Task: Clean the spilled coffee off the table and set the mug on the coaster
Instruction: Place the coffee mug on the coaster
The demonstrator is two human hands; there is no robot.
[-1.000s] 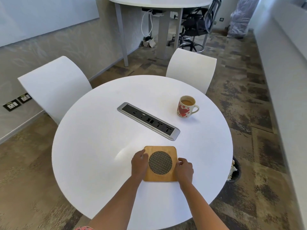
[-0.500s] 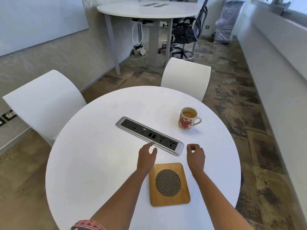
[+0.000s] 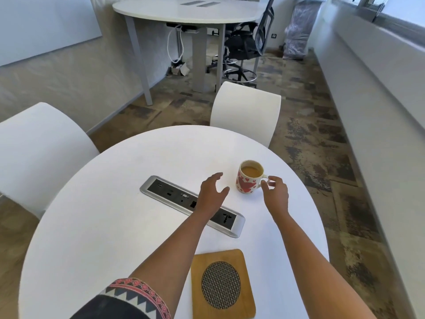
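The mug stood upright, handle rightward, pinched by the right hand; left hand fingers spread apart over the strip, coaster behind.

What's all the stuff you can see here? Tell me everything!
table: one, white, round, nearest
mug: one, white with red hearts, coffee inside, table's far right
coaster: one, wooden with mesh circle, table's near edge
socket strip: one, silver and black, table's middle
chairs: two, white, behind the table
far table: one, white, at the back
office chair: one, black, by the far table
left hand: one, open, just left of the mug
right hand: one, fingers curled round the mug's handle
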